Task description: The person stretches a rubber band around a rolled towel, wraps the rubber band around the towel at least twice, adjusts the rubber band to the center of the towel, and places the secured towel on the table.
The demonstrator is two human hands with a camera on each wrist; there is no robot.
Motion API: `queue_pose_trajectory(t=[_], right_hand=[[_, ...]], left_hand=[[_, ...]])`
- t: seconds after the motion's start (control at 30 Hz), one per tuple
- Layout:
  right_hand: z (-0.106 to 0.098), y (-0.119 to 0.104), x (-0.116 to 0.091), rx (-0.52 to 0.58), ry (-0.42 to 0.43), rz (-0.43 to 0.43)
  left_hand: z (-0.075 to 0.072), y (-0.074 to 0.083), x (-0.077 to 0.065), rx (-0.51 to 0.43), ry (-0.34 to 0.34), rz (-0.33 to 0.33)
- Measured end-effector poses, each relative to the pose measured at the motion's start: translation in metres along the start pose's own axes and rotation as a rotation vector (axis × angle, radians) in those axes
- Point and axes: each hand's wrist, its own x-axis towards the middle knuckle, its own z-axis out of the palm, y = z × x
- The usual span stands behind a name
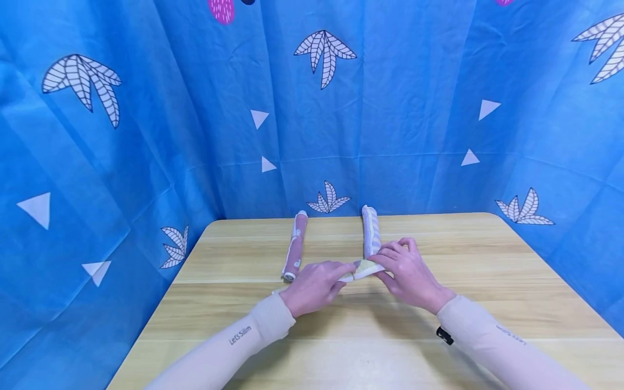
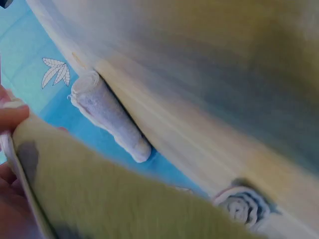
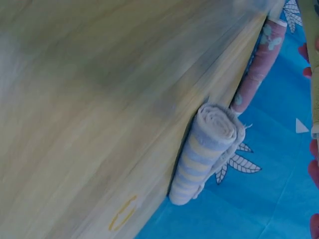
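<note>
Both hands hold a yellow-green towel [image 1: 363, 268] with pale edges above the table; in the left wrist view the towel [image 2: 99, 184] spreads across the lower left. My left hand [image 1: 316, 286] pinches its left end between thumb and fingers. At the other end my right hand [image 1: 410, 275] grips it the same way. Just beyond the left hand lies a rolled pink towel [image 1: 296, 246] with light patterns. Behind the right hand is a rolled lavender-striped towel [image 1: 370, 230], its near end partly covered by that hand; its spiral end shows in the right wrist view [image 3: 219, 124].
The wooden table [image 1: 234, 325] carries the two rolls side by side, pointing toward its back edge. A blue patterned curtain [image 1: 414, 108] hangs behind the table and along its sides. A small black object [image 1: 444, 335] sits at the right sleeve cuff.
</note>
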Motion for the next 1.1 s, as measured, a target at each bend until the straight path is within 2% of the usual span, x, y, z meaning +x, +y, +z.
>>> queue_pose_trajectory(t=[0.27,0.43,0.6,0.7,0.83,0.9,1.0,1.1], right_hand=[[0.000,-0.006,0.004,0.003,0.015,0.005],[0.000,-0.004,0.006,0.007,0.018,0.031],[-0.002,0.001,0.003,0.063,0.003,0.127],[-0.004,0.002,0.001,0.143,-0.047,0.218],[-0.006,0.001,0.000,0.212,-0.126,0.317],[-0.006,0.001,-0.001,0.226,-0.141,0.326],[-0.007,0.003,-0.003,0.216,-0.133,0.287],[-0.008,0.005,-0.005,0.147,-0.127,0.181]], left_hand=[[0.000,0.000,0.003,-0.011,-0.040,0.002],[0.003,-0.003,-0.003,0.048,-0.025,0.017],[0.006,-0.009,-0.013,0.120,0.036,-0.008],[0.007,-0.010,-0.015,0.126,0.043,-0.031],[0.005,-0.009,-0.012,0.041,-0.007,-0.087],[0.003,-0.008,-0.010,-0.015,-0.038,-0.129],[-0.002,-0.007,-0.007,-0.096,-0.082,-0.189],[-0.005,-0.007,-0.005,-0.180,-0.126,-0.249]])
